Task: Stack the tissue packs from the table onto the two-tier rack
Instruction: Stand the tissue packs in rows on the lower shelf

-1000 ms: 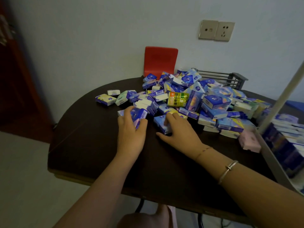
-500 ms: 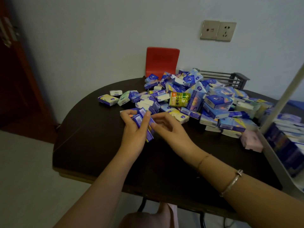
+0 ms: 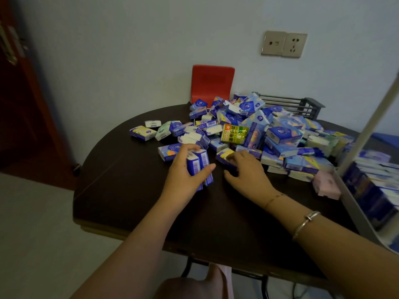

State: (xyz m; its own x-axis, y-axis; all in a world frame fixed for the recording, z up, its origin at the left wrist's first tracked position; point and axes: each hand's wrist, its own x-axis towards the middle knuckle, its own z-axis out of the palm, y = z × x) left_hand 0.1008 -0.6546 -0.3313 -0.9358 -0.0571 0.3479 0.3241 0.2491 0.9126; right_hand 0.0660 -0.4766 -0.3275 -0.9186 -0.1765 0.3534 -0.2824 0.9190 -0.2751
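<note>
The packs (image 3: 199,167) in my left hand (image 3: 183,175) now number at least two; a second ago that hand covered a single pack lying on the table (image 3: 121,190). They stand on end, side by side, blue-and-white, barcode faces toward me, just above the tabletop at the near edge of the pile (image 3: 269,134). My left fingers curl over their tops and my thumb presses across their fronts, so the grip is closed on them.

My right hand (image 3: 248,171), half a second ago at the left hand, has moved back to the pile. Its fingers curl over a yellow-and-blue pack (image 3: 224,155); I cannot tell whether it is lifted.

Judgement: I am gathering a batch. The rack (image 3: 354,208) stands at the right, partly filled; most of the pile remains unstacked.
</note>
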